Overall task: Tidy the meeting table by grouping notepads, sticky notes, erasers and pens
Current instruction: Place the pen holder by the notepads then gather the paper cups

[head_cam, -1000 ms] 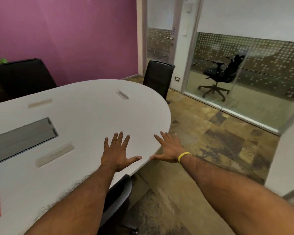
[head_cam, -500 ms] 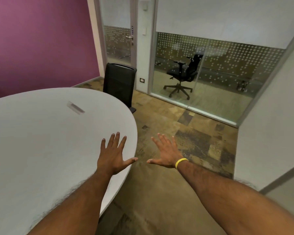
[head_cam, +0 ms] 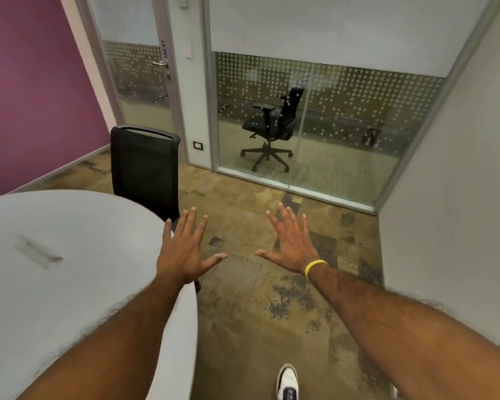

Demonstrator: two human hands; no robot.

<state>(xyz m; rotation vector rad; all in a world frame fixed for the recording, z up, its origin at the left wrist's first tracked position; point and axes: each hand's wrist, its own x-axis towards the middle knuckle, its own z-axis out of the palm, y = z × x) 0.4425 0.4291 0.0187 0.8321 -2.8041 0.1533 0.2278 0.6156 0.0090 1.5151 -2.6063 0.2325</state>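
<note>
Both my hands are stretched out in front of me with fingers spread and nothing in them. My left hand (head_cam: 184, 249) hovers over the rounded end of the white meeting table (head_cam: 70, 284). My right hand (head_cam: 289, 243), with a yellow band at the wrist, is over the floor, apart from the table. A blurred flat strip (head_cam: 38, 252) lies on the tabletop at the left. No notepads, sticky notes, erasers or pens show in the head view.
A black chair (head_cam: 145, 168) stands at the table's far end. Behind a glass wall (head_cam: 329, 125) is a black swivel chair (head_cam: 274, 128). A glass door (head_cam: 136, 76) is at the back, a purple wall (head_cam: 26, 96) left, a grey wall (head_cam: 459, 197) right. My white shoe (head_cam: 287, 381) is on the patterned floor.
My view has swung right: the table has slid left, the table's centre channel and coloured items at its left edge have left the view. Both hands stay open and spread, now at the table's end.
</note>
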